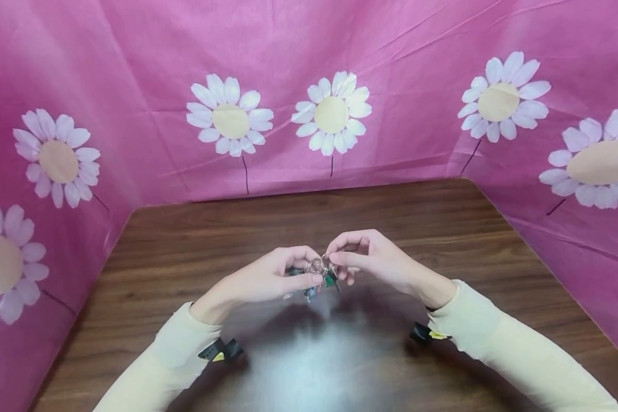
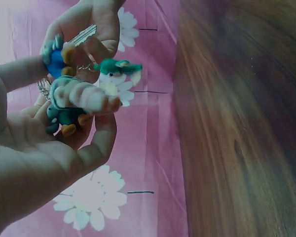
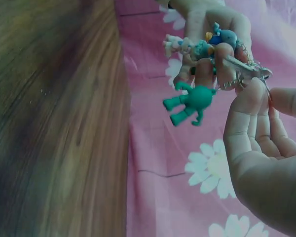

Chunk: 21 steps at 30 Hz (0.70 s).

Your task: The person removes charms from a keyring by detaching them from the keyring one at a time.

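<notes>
Both hands meet above the table around a bunch of figurine keychains. My left hand (image 1: 268, 277) grips the bunch, with fingers and thumb around its chains and figures. At its right, my right hand (image 1: 378, 257) pinches a thin metal key ring (image 1: 326, 260) between thumb and forefinger. A green figurine with arms and legs (image 3: 200, 98) dangles on a short chain between the hands. A blue figurine (image 3: 226, 38) and a pale one (image 3: 175, 45) lie against the left fingers in the right wrist view. Beside the ring shows a flat silver key (image 3: 237, 64).
A dark wood-grain table (image 1: 211, 229) lies beneath the hands, with a bright glare patch near its front. Pink cloth (image 1: 391, 34) with white daisies walls the back and both sides. Each sleeve carries a black strap (image 1: 221, 349) at the wrist.
</notes>
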Tool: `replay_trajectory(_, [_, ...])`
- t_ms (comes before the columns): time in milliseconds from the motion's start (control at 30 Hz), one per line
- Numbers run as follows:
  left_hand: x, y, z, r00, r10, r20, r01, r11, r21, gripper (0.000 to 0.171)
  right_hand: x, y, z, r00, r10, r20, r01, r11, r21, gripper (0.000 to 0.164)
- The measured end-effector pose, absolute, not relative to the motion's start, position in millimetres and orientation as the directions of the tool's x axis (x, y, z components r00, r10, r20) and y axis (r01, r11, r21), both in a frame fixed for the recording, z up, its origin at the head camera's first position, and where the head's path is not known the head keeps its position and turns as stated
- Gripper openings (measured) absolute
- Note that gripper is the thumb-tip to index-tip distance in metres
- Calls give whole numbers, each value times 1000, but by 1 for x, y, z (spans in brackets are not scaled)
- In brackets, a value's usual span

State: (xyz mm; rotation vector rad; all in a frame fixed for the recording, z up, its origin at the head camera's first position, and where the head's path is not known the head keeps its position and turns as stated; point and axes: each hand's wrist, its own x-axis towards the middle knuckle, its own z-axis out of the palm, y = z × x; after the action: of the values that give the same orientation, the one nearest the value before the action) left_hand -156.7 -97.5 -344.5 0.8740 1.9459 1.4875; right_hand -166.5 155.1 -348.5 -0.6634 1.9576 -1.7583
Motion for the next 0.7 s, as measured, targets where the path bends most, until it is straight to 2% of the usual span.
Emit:
replay_trajectory(167, [-152, -101, -344, -646, 762, -28, 180, 188, 966, 30, -160, 151, -343, -784, -621, 16, -91, 89, -992, 14])
replay_trajectory(433, [-149, -102, -344, -642, 767, -20, 222, 210, 952, 23, -158, 148, -339, -791, -610, 48, -140, 103, -985, 11])
replay_trajectory(700, [-145, -99, -351, -623, 782, -15, 258, 223, 940, 18, -154, 145, -342, -788, -614, 48, -109, 62, -992, 11])
